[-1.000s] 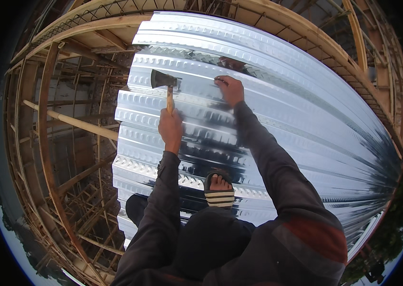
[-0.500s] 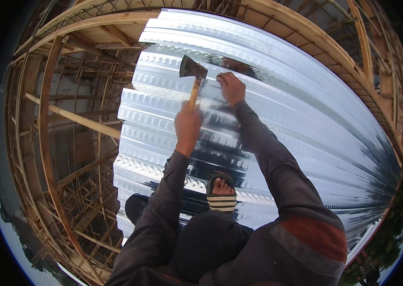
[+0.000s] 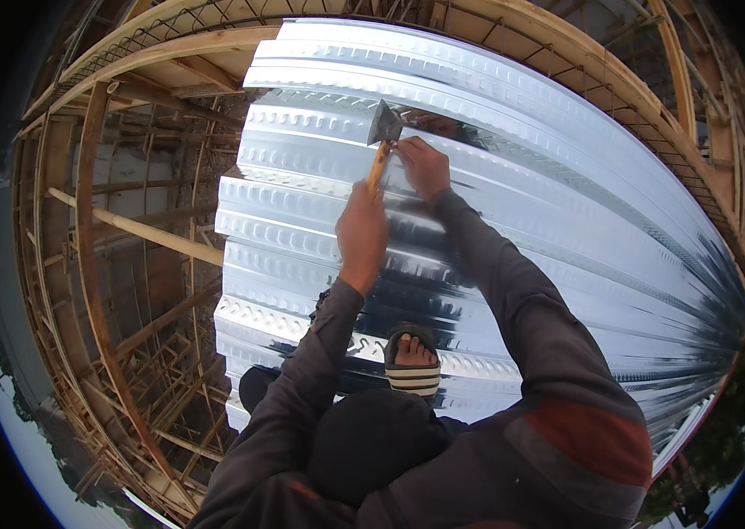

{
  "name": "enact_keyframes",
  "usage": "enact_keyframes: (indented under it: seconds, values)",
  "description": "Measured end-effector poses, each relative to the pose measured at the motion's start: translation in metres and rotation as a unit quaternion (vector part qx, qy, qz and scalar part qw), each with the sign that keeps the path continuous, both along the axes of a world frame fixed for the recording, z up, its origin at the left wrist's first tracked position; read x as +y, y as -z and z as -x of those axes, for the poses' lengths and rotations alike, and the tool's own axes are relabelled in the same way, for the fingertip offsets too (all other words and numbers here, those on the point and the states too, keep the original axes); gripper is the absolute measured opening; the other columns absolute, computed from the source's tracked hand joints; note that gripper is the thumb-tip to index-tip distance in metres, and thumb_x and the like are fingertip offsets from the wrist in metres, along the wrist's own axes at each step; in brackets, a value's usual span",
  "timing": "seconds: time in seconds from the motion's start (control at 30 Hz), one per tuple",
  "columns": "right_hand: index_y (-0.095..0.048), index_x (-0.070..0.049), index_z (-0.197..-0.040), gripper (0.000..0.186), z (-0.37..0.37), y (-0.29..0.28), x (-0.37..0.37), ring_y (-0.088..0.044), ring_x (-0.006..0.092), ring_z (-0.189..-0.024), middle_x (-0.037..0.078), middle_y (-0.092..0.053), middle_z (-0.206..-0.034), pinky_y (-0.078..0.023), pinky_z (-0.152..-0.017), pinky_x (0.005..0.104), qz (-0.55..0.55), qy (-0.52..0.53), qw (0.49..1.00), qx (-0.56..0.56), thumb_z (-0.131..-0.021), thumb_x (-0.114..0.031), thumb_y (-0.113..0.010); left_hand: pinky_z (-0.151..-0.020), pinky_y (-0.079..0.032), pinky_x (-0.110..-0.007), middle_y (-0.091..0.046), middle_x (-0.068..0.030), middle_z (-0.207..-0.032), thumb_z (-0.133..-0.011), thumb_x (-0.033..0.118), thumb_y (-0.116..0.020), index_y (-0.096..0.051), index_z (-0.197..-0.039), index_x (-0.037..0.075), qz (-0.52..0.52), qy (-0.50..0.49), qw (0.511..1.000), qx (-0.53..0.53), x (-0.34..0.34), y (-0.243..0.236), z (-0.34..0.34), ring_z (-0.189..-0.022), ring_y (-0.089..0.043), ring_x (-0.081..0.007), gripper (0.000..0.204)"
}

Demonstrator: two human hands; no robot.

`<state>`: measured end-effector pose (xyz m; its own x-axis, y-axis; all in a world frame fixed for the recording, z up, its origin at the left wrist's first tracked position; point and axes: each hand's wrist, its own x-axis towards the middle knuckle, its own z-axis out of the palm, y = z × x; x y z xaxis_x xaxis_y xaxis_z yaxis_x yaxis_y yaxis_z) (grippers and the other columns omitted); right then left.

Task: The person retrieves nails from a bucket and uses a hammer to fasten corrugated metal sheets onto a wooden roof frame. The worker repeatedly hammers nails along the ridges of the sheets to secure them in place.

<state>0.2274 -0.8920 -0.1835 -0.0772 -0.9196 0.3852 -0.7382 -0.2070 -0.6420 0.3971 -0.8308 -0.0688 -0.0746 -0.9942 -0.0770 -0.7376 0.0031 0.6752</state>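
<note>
My left hand (image 3: 362, 236) is wrapped round the wooden handle of a hatchet (image 3: 385, 124), its dark grey head pointing away from me. Right beside the hatchet head, my right hand (image 3: 425, 167) is closed in a pinch just above the metal sheet. Whatever sits between its fingertips is too small to make out. Both hands are over shiny ribbed metal decking (image 3: 302, 207), which spreads out beneath me with rows of embossed dents. My foot in a striped sandal (image 3: 413, 375) rests on the decking, nearer than my hands.
Along the left, the decking ends in a stepped edge above a deep drop with wooden poles and bamboo (image 3: 139, 226). Timber formwork (image 3: 205, 40) with reinforcing bars runs along the far side. More timber framing (image 3: 679, 79) stands at the far right.
The hatchet and my left hand have moved right, bringing the hatchet head up against my right fingertips. My right hand has stayed nearly in place, still pinched.
</note>
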Motion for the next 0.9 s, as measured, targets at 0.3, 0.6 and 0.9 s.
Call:
enact_keyframes:
  seconds: [0.3, 0.6, 0.9]
  values:
    - [-0.075, -0.016, -0.106, 0.013, 0.000, 0.000, 0.001, -0.073, 0.0270, -0.085, 0.001, -0.073, -0.101, -0.059, -0.071, 0.0390, -0.008, 0.000, 1.000, -0.014, -0.092, -0.017, -0.073, -0.062, -0.046, -0.059, -0.065, -0.0279, -0.078, -0.104, 0.024, -0.058, -0.050, -0.108, 0.002, 0.024, -0.001, 1.000, -0.002, -0.004, -0.005, -0.002, -0.074, -0.064, -0.0521, 0.023]
    - [-0.076, -0.017, -0.105, 0.013, -0.001, 0.007, 0.005, -0.072, 0.0272, -0.084, 0.001, -0.071, -0.100, -0.058, -0.070, 0.0397, -0.015, 0.003, 1.000, -0.016, -0.093, -0.019, -0.073, -0.058, -0.046, -0.061, -0.064, -0.0286, -0.071, -0.104, 0.024, -0.058, -0.047, -0.109, 0.001, -0.007, 0.034, 0.999, -0.037, -0.012, -0.009, -0.005, -0.069, -0.065, -0.0513, 0.025]
    - [-0.076, -0.017, -0.104, 0.012, 0.002, 0.008, 0.001, -0.071, 0.0273, -0.083, 0.001, -0.070, -0.101, -0.058, -0.071, 0.0394, -0.019, 0.001, 0.999, -0.035, -0.093, -0.017, -0.073, -0.056, -0.049, -0.059, -0.064, -0.0271, -0.067, -0.105, 0.026, -0.058, -0.047, -0.106, 0.001, 0.002, 0.031, 0.998, -0.045, -0.021, -0.011, 0.003, -0.065, -0.065, -0.0504, 0.027]
